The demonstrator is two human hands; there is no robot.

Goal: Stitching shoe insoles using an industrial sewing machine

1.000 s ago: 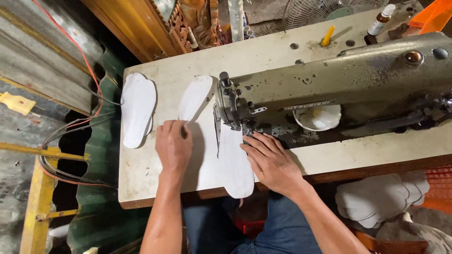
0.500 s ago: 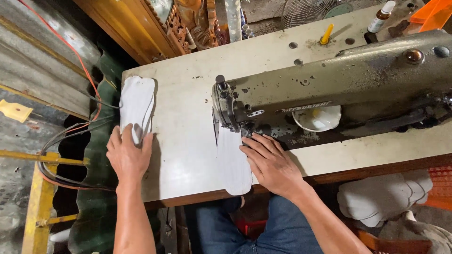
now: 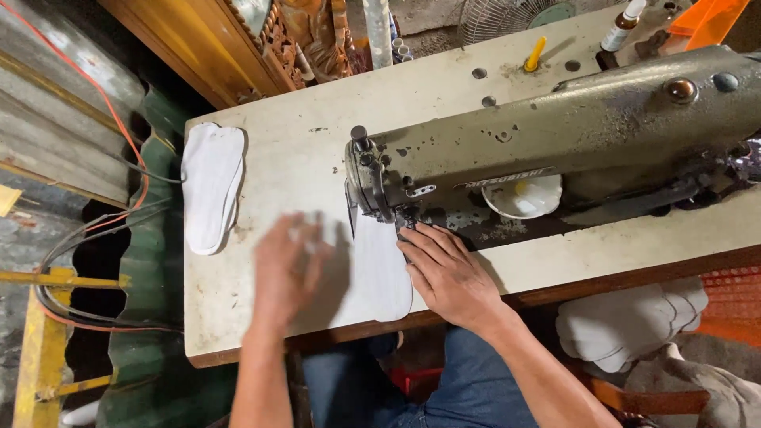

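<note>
My right hand [image 3: 448, 273] lies flat on the table, fingers spread. Its fingertips press the edge of a white insole-shaped piece [image 3: 380, 273] just beneath the needle end of an old grey-green sewing machine [image 3: 555, 131]. My left hand [image 3: 289, 265] is blurred with motion. It hovers over the table to the left of that piece, fingers apart, with nothing visible in it. A small stack of white insole pieces [image 3: 212, 186] lies at the table's far left edge, apart from both hands.
The worn cream table [image 3: 309, 103] ends at a front edge near my legs. A white cup [image 3: 523, 196] sits under the machine arm. More white pieces [image 3: 626, 321] are piled below at the right. Cables [image 3: 87, 230] and corrugated metal lie left; a small bottle [image 3: 618, 28] stands far back.
My left hand carried a white piece to the stack at the far left, and has now swung back right toward the piece at the needle. My right hand stayed in place.
</note>
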